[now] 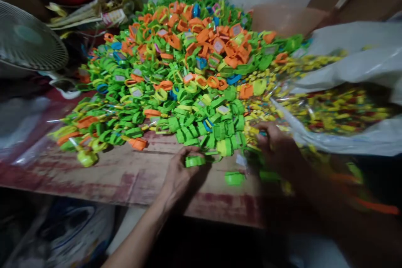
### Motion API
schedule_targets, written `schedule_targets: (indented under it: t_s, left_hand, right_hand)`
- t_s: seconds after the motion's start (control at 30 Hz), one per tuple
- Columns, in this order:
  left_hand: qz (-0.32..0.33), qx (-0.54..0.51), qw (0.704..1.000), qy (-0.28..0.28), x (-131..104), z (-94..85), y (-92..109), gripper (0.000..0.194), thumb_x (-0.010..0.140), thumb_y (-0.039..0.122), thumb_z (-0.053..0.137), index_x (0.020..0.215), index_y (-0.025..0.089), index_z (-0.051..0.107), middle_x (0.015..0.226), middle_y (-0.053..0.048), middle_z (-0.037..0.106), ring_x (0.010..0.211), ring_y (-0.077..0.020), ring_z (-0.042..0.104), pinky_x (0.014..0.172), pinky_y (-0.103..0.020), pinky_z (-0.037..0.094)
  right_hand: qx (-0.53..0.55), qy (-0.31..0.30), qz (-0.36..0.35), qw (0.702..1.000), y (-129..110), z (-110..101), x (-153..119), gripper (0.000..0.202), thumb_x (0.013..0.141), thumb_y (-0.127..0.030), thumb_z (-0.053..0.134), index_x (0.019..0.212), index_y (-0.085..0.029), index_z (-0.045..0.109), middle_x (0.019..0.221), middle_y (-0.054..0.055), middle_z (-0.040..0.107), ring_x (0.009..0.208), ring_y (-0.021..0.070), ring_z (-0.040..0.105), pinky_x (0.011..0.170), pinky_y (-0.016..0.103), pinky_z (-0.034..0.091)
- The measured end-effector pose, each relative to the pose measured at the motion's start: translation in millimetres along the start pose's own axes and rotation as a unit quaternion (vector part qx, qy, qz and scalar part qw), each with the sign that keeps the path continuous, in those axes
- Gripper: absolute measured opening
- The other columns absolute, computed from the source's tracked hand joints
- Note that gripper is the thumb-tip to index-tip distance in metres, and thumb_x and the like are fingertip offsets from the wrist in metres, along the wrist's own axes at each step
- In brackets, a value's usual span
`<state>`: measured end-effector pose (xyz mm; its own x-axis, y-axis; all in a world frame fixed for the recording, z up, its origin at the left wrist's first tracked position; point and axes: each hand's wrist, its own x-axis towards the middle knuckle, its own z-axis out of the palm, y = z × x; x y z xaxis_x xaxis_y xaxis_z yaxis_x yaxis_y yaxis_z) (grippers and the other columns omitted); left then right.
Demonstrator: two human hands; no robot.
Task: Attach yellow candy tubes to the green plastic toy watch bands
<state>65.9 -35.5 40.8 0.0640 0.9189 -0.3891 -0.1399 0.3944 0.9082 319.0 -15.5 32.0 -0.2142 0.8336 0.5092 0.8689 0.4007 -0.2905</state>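
Head view: 2 hands working at a heap of plastic rings.
The left hand is closing its fingers on 1 green ring at the heap's 6 o'clock edge; the right hand, blurred, is reaching toward the bag at 3 o'clock, grip unclear. Most rings are lying loose on the desk.

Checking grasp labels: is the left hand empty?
No, the left hand holds a green plastic piece between its fingertips at the pile's near edge.
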Motion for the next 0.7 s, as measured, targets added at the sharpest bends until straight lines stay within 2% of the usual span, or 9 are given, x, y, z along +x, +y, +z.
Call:
schedule_targets:
  t_s: [0.03, 0.13, 0.23, 0.33, 0.43, 0.5, 0.6, 0.63, 0.7]
  left_hand:
    - [0.0, 0.0, 1.0, -0.01, 1, 2.4, -1, 0.041, 0.051, 0.014, 0.068, 0.091, 0.014, 0.058, 0.078, 0.0, 0.066, 0.05, -0.0079, 0.049, 0.045, -0.018, 0.037]
    - [0.007, 0.027, 0.998, -0.049, 1, 1.4, -7, 0.045, 0.056, 0.014, 0.066, 0.101, 0.014, 0.057, 0.086, -0.001, 0.065, 0.049, -0.0052, 0.045, 0.045, -0.016, 0.035]
    - [0.024, 0.075, 0.993, -0.09, -4, -8.3, -11, 0.04, 0.066, 0.016, 0.065, 0.105, 0.014, 0.058, 0.088, -0.001, 0.062, 0.058, -0.0075, 0.05, 0.051, -0.017, 0.037]
    - [0.072, 0.1, 0.985, -0.123, -14, -18.0, -12, 0.038, 0.071, 0.015, 0.066, 0.108, 0.016, 0.059, 0.104, -0.006, 0.063, 0.085, -0.0167, 0.061, 0.068, -0.022, 0.047]
    - [0.155, 0.081, 0.975, -0.135, -25, -21.7, -17, 0.032, 0.077, 0.015, 0.064, 0.108, 0.019, 0.06, 0.126, -0.009, 0.058, 0.118, -0.024, 0.052, 0.098, -0.032, 0.042]
    - [0.169, 0.018, 0.976, -0.135, -32, -20.6, -23, 0.035, 0.081, 0.018, 0.062, 0.115, 0.022, 0.053, 0.126, -0.008, 0.059, 0.116, -0.0225, 0.054, 0.1, -0.034, 0.041]
    - [0.17, -0.076, 0.976, -0.112, -39, -16.0, -34, 0.042, 0.081, 0.024, 0.063, 0.118, 0.025, 0.044, 0.119, -0.007, 0.062, 0.105, -0.0208, 0.06, 0.092, -0.033, 0.047]
    - [0.178, -0.074, 0.977, -0.093, -40, -14.1, -36, 0.039, 0.08, 0.024, 0.064, 0.114, 0.024, 0.045, 0.116, -0.007, 0.062, 0.104, -0.0208, 0.06, 0.091, -0.033, 0.048]
    - [0.199, -0.017, 0.98, -0.018, -40, -11.1, -37, 0.027, 0.082, 0.021, 0.061, 0.106, 0.022, 0.048, 0.107, -0.006, 0.065, 0.099, -0.0198, 0.062, 0.089, -0.031, 0.049]
  right_hand:
    - [0.07, -0.01, -0.012, 0.997, -21, 4, -2, 0.024, 0.094, -0.023, 0.037, 0.111, -0.016, 0.053, 0.099, 0.011, 0.066, 0.084, 0.021, 0.063, 0.072, 0.031, 0.049]
    - [0.218, -0.118, -0.01, 0.969, -74, 18, -7, 0.024, 0.089, -0.022, 0.05, 0.112, -0.017, 0.056, 0.096, 0.007, 0.068, 0.076, 0.0173, 0.064, 0.066, 0.028, 0.05]
    - [0.29, -0.169, 0.028, 0.942, -99, 32, -11, 0.017, 0.088, -0.018, 0.052, 0.103, -0.019, 0.061, 0.095, 0.006, 0.069, 0.083, 0.0172, 0.065, 0.073, 0.028, 0.051]
    - [0.323, -0.149, 0.062, 0.933, -107, 37, -19, 0.014, 0.09, -0.018, 0.05, 0.096, -0.017, 0.063, 0.093, 0.006, 0.07, 0.087, 0.0179, 0.066, 0.077, 0.028, 0.051]
    - [0.367, -0.116, 0.133, 0.913, -120, 38, -31, 0.019, 0.092, -0.025, 0.047, 0.098, -0.017, 0.063, 0.087, 0.005, 0.071, 0.078, 0.0172, 0.067, 0.07, 0.025, 0.053]
    - [0.392, -0.093, 0.167, 0.9, -133, 40, -39, 0.024, 0.093, -0.029, 0.047, 0.106, -0.017, 0.063, 0.093, 0.006, 0.072, 0.083, 0.0187, 0.068, 0.073, 0.026, 0.055]
    - [0.408, -0.056, 0.194, 0.89, -151, 44, -44, 0.029, 0.093, -0.032, 0.048, 0.113, -0.018, 0.062, 0.104, 0.008, 0.071, 0.094, 0.0207, 0.067, 0.08, 0.028, 0.054]
    - [0.413, -0.049, 0.204, 0.886, -154, 46, -44, 0.028, 0.093, -0.032, 0.047, 0.113, -0.019, 0.062, 0.105, 0.008, 0.07, 0.095, 0.0205, 0.067, 0.08, 0.027, 0.054]
    - [0.428, -0.043, 0.229, 0.873, -157, 49, -42, 0.026, 0.094, -0.033, 0.046, 0.108, -0.02, 0.064, 0.099, 0.007, 0.07, 0.087, 0.019, 0.067, 0.075, 0.026, 0.054]
